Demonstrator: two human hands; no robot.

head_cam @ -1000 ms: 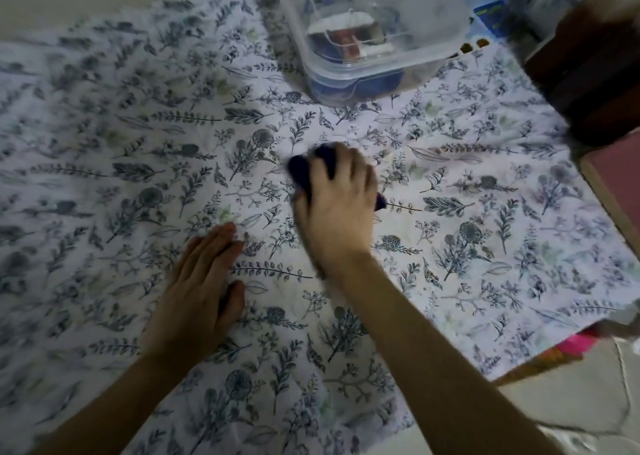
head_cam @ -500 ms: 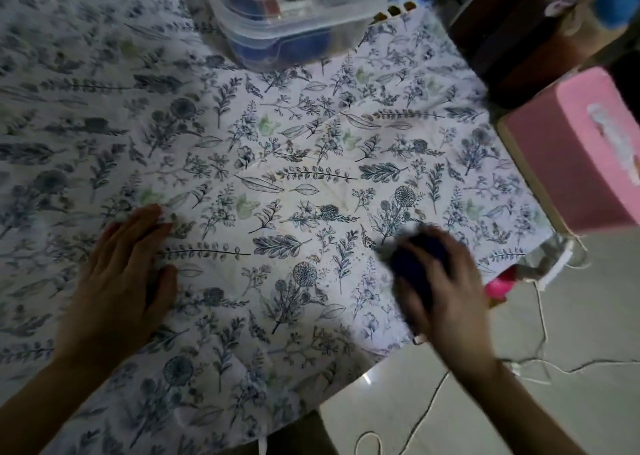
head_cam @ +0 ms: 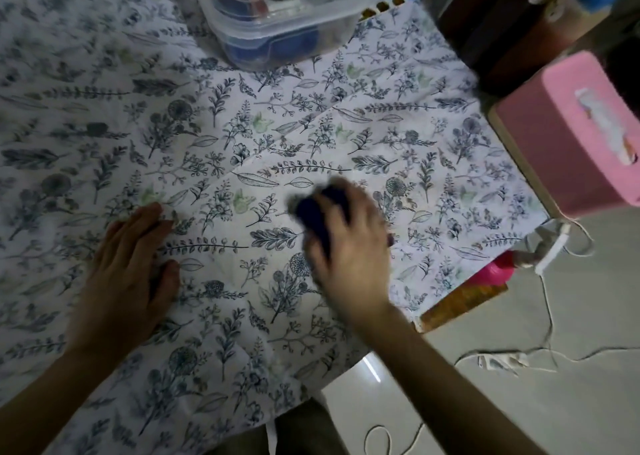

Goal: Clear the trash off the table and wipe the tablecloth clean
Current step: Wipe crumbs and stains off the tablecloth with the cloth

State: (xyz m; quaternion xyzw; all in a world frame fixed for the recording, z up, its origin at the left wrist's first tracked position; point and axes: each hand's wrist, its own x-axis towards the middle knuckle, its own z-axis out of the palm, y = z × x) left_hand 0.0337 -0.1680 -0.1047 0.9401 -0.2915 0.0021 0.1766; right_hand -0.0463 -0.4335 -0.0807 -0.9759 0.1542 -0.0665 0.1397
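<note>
my right hand (head_cam: pixel 349 246) has swept the dark cloth (head_cam: pixel 317 212) back inward from the desk's right edge, fingers clenched on it, unwiped tablecloth (head_cam: pixel 242 136) lying up-left, left hand (head_cam: pixel 128 267) flat, fingers spread.

Clear lidded plastic container (head_cam: pixel 287 14) at the far edge, dark blue and red contents blurred inside. Pink box (head_cam: pixel 575 136) off to the right on a wooden surface. White cord (head_cam: pixel 549 323) trails across the pale tiled floor (head_cam: pixel 519 402).
</note>
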